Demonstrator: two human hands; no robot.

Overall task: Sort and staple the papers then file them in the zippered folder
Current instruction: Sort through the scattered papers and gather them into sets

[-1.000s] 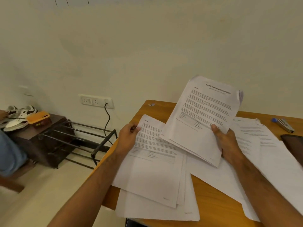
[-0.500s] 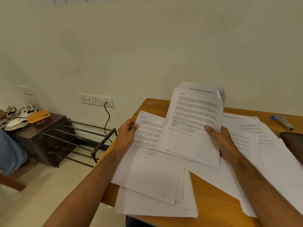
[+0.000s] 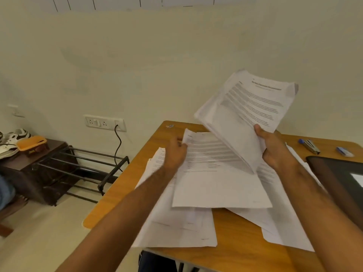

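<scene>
My right hand grips a thick sheaf of printed papers by its lower edge and holds it tilted up above the wooden table. My left hand pinches the upper left corner of a single printed sheet, lifted over a loose pile of papers at the table's left. More sheets lie spread under my right forearm. A stapler lies at the far right of the table. The dark zippered folder sits at the right edge, partly cut off.
A small blue-white object lies beside the stapler. Left of the table stand a black metal rack and a dark cabinet bearing shoes and an orange box. A wall socket with a plugged cable is behind.
My right hand has raised the sheaf higher and to the right. My left hand has lifted one sheet off the left pile and drawn it toward the middle. The view shifted left.
</scene>
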